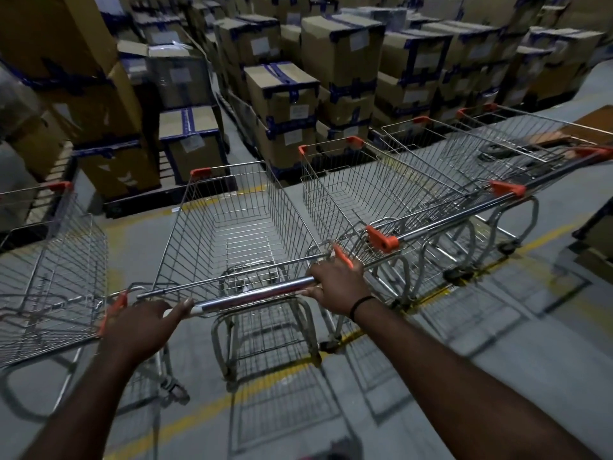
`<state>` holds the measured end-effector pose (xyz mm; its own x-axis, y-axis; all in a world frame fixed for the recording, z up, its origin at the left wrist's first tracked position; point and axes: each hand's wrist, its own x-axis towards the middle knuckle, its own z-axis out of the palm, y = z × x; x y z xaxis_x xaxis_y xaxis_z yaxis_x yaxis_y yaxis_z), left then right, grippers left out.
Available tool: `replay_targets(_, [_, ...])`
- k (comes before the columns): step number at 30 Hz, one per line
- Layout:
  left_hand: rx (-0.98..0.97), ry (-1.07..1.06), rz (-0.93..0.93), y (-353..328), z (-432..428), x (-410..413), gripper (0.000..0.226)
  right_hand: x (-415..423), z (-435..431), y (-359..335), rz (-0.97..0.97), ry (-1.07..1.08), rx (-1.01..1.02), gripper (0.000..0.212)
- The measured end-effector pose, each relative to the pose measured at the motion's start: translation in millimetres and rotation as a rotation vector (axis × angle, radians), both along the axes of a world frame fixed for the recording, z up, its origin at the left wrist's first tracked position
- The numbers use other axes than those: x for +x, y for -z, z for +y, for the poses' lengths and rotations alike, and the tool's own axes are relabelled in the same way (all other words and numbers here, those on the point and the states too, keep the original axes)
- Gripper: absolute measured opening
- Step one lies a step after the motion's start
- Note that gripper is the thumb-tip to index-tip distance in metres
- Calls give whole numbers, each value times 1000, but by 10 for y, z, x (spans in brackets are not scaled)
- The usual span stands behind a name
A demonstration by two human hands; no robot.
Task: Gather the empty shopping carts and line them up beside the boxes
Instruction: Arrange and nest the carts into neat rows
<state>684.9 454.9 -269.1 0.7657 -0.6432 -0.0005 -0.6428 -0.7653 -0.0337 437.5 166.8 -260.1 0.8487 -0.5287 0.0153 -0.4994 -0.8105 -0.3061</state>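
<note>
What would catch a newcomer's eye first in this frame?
At centre, the left hand and right hand hold the chrome handle bar of an empty shopping cart. More wire carts stand in a row to its right, and another cart stands to its left. Stacks of taped cardboard boxes fill the background just beyond the carts.

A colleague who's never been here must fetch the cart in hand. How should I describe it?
Facing the taped cardboard boxes stands a row of empty wire carts. The middle cart has one neighbour on its left, others on its right. Only its chrome handle is gripped by the left hand and right hand.
</note>
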Motion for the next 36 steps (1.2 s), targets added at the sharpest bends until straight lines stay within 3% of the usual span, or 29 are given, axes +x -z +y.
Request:
replay_targets(7, [0, 20, -5, -12, 83, -68, 106, -120, 121, -55, 15, 8, -13, 37])
replay_targets(13, [-28, 30, -75, 33, 192, -176, 99, -248, 227, -25, 18, 21, -29, 37])
replay_targets(20, [-42, -8, -26, 86, 256, -262, 91, -332, 220, 37, -19, 16, -20, 39])
replay_targets(36, [15, -63, -33, -94, 66, -503, 91, -266, -7, -107, 39, -46, -15, 32])
